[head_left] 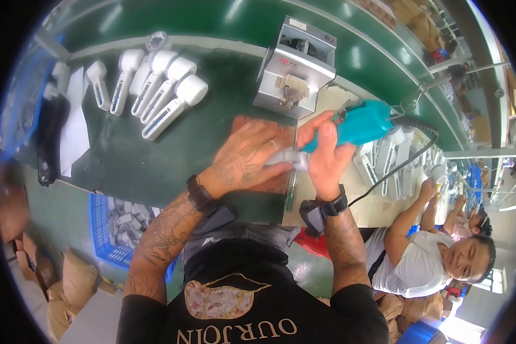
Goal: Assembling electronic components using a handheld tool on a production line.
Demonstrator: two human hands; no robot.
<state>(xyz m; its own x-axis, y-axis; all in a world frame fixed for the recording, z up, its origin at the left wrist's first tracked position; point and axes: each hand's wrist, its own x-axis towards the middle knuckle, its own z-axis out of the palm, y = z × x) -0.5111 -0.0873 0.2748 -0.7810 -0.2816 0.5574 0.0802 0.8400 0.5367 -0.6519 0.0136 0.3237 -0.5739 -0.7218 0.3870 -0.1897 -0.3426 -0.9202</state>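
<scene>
My left hand (243,156) lies over a reddish-brown pad (272,184), its fingers and thumb holding a small white plastic part (288,157). Most of that part is hidden by the fingers. In my right hand (328,157) is a teal electric screwdriver (364,122), held nearly level with its front end at the white part. The tip is too covered to make out. A grey metal screw feeder (295,66) stands just beyond both hands.
Several white handheld devices with round heads (169,94) lie at the back left, beside a white paper sheet (76,123). More white devices (393,163) lie to the right, near the screwdriver's cable (404,163). A blue crate (100,229) of parts sits below. A co-worker (415,258) is at right.
</scene>
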